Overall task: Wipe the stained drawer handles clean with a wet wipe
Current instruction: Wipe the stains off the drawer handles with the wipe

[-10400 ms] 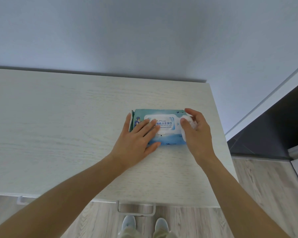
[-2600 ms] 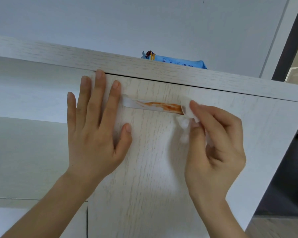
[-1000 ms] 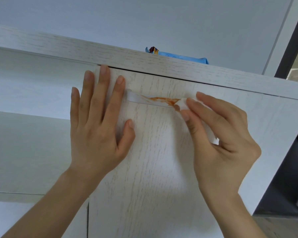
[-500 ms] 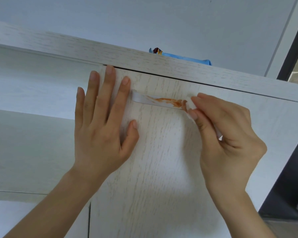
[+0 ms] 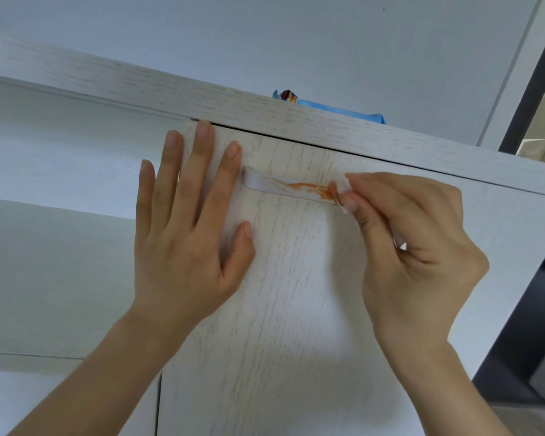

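A silvery drawer handle (image 5: 265,185) runs across the pale wood drawer front (image 5: 290,294), with an orange smear (image 5: 309,187) along its right half. My right hand (image 5: 412,247) pinches a white wet wipe (image 5: 341,189) around the handle's right end; most of the wipe is hidden in my fingers. My left hand (image 5: 186,234) lies flat on the drawer front just left of the handle, fingers spread and pointing up.
The cabinet top edge (image 5: 202,99) runs above the drawer, with the blue wet wipe pack (image 5: 334,108) lying on it. Another drawer front (image 5: 44,262) is to the left. A dark doorway (image 5: 535,215) and white frame stand at the right.
My right hand has stayed pinched on the handle's right end and rubbed there slightly. The orange smear still covers the handle's right half. My left hand has stayed flat on the drawer front.
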### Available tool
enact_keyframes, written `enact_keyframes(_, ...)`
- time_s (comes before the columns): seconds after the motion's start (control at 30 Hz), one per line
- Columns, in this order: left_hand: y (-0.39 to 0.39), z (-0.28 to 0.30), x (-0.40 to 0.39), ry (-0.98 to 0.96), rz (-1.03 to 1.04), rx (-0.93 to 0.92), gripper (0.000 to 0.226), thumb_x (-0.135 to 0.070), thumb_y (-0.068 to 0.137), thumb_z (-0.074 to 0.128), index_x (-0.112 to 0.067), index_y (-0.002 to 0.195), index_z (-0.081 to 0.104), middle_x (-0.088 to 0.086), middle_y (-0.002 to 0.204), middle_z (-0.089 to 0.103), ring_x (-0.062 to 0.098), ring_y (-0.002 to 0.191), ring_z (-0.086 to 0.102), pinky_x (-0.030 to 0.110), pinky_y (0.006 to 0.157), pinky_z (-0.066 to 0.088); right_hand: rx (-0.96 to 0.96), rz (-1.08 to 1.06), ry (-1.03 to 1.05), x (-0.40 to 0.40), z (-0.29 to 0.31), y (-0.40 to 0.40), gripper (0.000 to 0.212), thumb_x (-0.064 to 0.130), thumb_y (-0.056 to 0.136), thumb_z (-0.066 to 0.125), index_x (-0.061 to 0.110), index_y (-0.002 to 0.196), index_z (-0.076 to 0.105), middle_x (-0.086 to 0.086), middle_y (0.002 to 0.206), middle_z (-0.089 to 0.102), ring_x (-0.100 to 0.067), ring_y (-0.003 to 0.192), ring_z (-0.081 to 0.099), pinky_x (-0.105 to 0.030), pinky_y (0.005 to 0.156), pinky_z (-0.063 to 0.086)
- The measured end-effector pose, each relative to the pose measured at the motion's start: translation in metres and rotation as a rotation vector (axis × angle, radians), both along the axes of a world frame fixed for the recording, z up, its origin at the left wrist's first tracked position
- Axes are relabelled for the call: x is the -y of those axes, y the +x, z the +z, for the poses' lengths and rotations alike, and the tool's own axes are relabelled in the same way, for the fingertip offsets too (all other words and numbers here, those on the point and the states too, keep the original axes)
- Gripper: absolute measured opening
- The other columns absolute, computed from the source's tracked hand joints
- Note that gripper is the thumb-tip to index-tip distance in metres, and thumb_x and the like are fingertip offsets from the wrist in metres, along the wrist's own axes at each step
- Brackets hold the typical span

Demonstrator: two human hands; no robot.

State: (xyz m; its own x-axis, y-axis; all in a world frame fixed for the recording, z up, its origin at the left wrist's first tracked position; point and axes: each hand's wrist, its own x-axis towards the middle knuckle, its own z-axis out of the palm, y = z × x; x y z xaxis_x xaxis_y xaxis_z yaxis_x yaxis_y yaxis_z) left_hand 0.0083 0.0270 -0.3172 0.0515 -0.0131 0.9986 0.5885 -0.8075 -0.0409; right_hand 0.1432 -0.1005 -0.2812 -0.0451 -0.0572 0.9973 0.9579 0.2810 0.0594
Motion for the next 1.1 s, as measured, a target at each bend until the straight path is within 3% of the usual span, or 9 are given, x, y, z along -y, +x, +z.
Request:
enact_keyframes(0.2,0.000,0.000,0.000,0.001,-0.007,0.001,0.060,-0.029,0.094,0.039,-0.007,0.147,0.022,0.012,0.151,0.017,0.036,0.142,0.015,0.051,0.117,0.014,0.031,-0.050,-0.004,0.001,0.001,-0.003,0.018,0.008,0.086,0.068,0.010,0.104,0.064,0.006,0.096,0.061,-0.012,0.089,0.055,-0.011,0.086,0.039)
enact_keyframes(0.4,-0.001,0.000,0.000,-0.001,-0.006,-0.004,0.060,-0.029,0.094,0.039,-0.007,0.148,0.022,0.011,0.152,0.016,0.035,0.143,0.014,0.051,0.117,0.014,-0.145,0.034,0.031,0.007,-0.002,-0.012,0.018,0.013,0.085,0.068,0.013,0.103,0.065,0.009,0.093,0.062,-0.007,0.088,0.055,-0.009,0.082,0.038)
enact_keyframes(0.57,-0.001,-0.001,-0.001,0.000,0.011,-0.002,0.061,-0.029,0.093,0.039,-0.008,0.148,0.021,0.012,0.152,0.016,0.035,0.143,0.014,0.050,0.117,0.014,-0.091,-0.054,0.020,0.001,0.000,-0.013,0.019,0.017,0.084,0.070,0.023,0.101,0.063,0.013,0.094,0.060,-0.015,0.089,0.052,-0.025,0.080,0.041)
enact_keyframes(0.73,0.000,0.000,0.002,-0.003,0.002,-0.003,0.060,-0.027,0.093,0.039,-0.005,0.146,0.023,0.014,0.151,0.017,0.036,0.143,0.015,0.051,0.117,0.016,-0.136,-0.022,0.021,0.000,-0.002,-0.020,0.021,0.010,0.083,0.072,0.013,0.103,0.066,0.006,0.091,0.061,-0.013,0.086,0.054,-0.010,0.080,0.039)
enact_keyframes(0.9,-0.001,0.000,0.001,-0.005,0.006,-0.012,0.060,-0.027,0.093,0.039,-0.005,0.146,0.022,0.015,0.151,0.017,0.035,0.142,0.015,0.052,0.117,0.016,-0.212,-0.027,0.039,-0.001,-0.004,-0.032,0.022,0.009,0.082,0.072,0.008,0.104,0.067,0.001,0.089,0.061,-0.014,0.082,0.060,-0.013,0.077,0.045)
enact_keyframes(1.0,-0.001,0.000,0.002,-0.006,0.015,-0.012,0.059,-0.027,0.093,0.039,-0.005,0.146,0.024,0.015,0.151,0.018,0.035,0.142,0.016,0.052,0.116,0.017,-0.271,-0.016,0.036,-0.002,-0.003,-0.038,0.024,0.010,0.083,0.071,0.010,0.106,0.066,-0.002,0.088,0.058,0.001,0.081,0.052,-0.007,0.076,0.042)
enact_keyframes(1.1,-0.001,0.000,0.001,-0.004,0.017,-0.016,0.059,-0.028,0.093,0.039,-0.006,0.146,0.023,0.014,0.151,0.017,0.035,0.142,0.016,0.052,0.117,0.016,-0.308,-0.054,0.030,0.002,-0.004,-0.040,0.024,0.012,0.083,0.073,0.012,0.106,0.066,-0.001,0.088,0.054,-0.002,0.075,0.048,-0.006,0.073,0.039)
